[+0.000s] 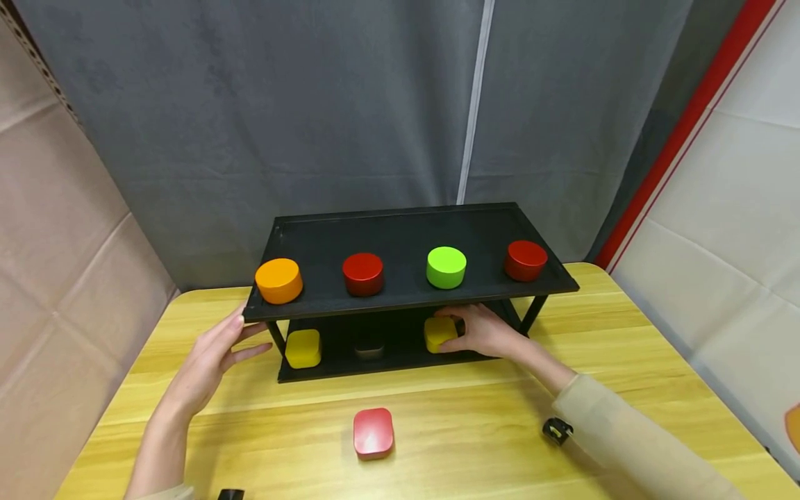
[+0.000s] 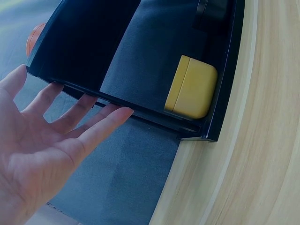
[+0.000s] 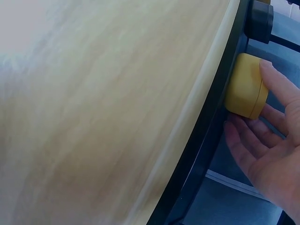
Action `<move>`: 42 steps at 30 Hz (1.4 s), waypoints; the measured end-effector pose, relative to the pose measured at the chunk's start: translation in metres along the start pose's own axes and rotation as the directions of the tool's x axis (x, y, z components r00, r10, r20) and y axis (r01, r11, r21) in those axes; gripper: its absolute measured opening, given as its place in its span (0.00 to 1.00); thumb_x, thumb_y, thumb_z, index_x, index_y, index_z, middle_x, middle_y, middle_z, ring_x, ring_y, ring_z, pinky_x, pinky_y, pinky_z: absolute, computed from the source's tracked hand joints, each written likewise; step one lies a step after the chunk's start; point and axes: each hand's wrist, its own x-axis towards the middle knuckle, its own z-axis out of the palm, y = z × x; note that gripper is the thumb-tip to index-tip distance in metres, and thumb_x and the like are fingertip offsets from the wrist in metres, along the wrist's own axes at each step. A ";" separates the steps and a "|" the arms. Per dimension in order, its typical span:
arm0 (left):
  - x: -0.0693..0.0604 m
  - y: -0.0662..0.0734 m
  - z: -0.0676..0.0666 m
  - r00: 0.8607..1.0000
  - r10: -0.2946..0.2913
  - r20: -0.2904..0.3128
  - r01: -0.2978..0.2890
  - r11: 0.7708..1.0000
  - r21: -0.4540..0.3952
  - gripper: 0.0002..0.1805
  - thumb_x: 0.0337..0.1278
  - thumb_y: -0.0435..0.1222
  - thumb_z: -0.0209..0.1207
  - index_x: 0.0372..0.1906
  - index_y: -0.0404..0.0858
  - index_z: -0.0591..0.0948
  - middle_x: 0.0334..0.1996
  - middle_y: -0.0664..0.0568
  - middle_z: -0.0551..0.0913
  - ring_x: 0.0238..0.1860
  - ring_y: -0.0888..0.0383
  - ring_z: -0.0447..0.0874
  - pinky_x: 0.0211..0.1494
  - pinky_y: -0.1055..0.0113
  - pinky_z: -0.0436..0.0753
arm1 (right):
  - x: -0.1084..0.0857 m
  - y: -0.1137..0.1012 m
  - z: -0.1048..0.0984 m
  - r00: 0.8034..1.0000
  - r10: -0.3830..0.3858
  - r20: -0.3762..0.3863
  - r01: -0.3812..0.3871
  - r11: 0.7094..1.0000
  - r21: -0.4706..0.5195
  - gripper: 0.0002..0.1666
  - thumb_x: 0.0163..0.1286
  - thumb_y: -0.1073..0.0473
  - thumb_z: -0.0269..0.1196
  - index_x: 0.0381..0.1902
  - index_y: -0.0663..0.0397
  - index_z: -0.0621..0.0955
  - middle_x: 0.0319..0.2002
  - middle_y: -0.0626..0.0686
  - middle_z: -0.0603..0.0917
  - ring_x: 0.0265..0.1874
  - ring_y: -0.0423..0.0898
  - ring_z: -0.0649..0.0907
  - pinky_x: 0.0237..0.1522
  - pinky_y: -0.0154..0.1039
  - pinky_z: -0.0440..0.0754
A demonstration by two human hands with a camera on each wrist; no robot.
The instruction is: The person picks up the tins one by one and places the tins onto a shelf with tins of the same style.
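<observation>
My right hand [image 1: 484, 330] reaches onto the lower tier of a black two-tier shelf [image 1: 400, 236] and holds a yellow rounded-square box [image 1: 440, 334] between thumb and fingers. In the right wrist view, the thumb lies on one side of that yellow box [image 3: 246, 86] and fingers on the other. At the shelf's left end, my left hand [image 1: 209, 357] touches the upper tier's edge, its fingers extended in the left wrist view. Near it, another yellow box [image 1: 303, 348] stands on the lower tier. Between the two yellow boxes sits a black box [image 1: 369, 351].
On the upper tier stand an orange round box [image 1: 278, 281], two red round boxes [image 1: 363, 273] and a green round box [image 1: 446, 267]. A pinkish-red square box [image 1: 373, 433] lies on the wooden table [image 1: 300, 444] in front. A grey curtain [image 1: 312, 104] hangs behind.
</observation>
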 end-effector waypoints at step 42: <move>0.002 0.000 -0.002 1.000 0.007 0.003 -0.007 1.000 -0.019 0.28 0.86 0.43 0.35 0.82 0.44 0.58 0.75 0.70 0.64 0.64 0.70 0.78 0.58 0.72 0.86 | -0.019 -0.013 -0.009 0.996 -0.046 -0.076 0.039 0.995 -0.089 0.44 0.59 0.41 0.76 0.71 0.46 0.77 0.69 0.58 0.79 0.64 0.56 0.81 0.66 0.58 0.81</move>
